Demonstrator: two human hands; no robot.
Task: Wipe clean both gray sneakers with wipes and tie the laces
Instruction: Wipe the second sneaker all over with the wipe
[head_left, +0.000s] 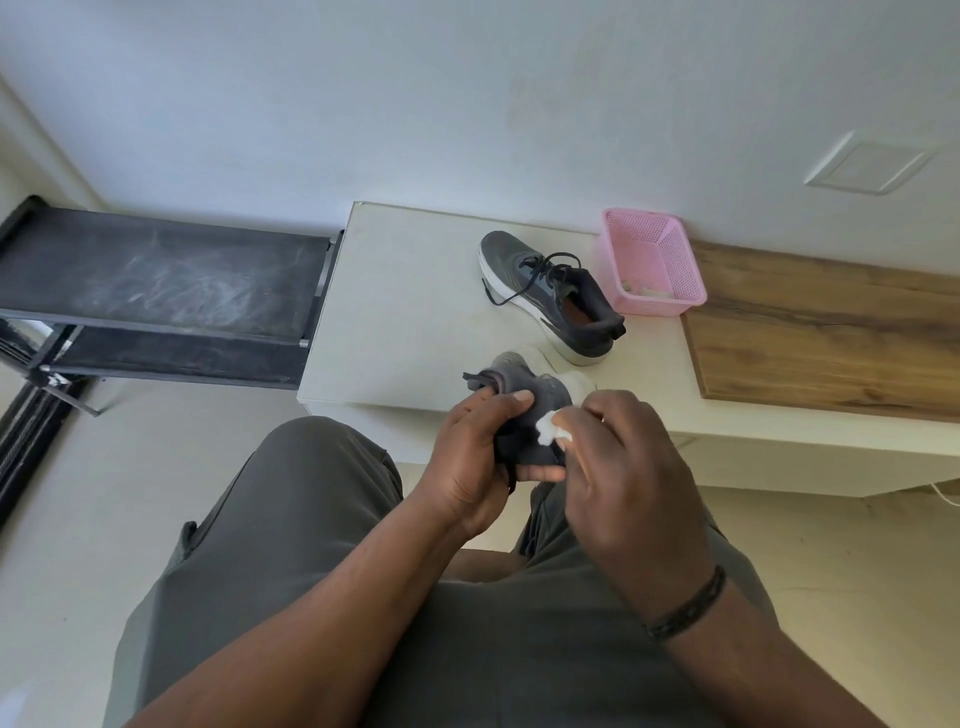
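One gray sneaker (550, 296) with black laces and a white sole lies on the white table (400, 312), laces loose. The second gray sneaker (524, 387) is held up over the table's front edge, its white sole turned away from me. My left hand (470, 457) grips this sneaker around its heel and collar, thumb on top. My right hand (618, 457) pinches a crumpled white wipe (548, 430) and presses it against the sneaker's side. My hands hide much of the held sneaker.
A pink plastic basket (652, 262) with some white scraps inside stands behind the lying sneaker. A wooden board (831, 332) covers the table's right part. A black shoe rack (156, 296) stands at the left. My lap fills the lower view.
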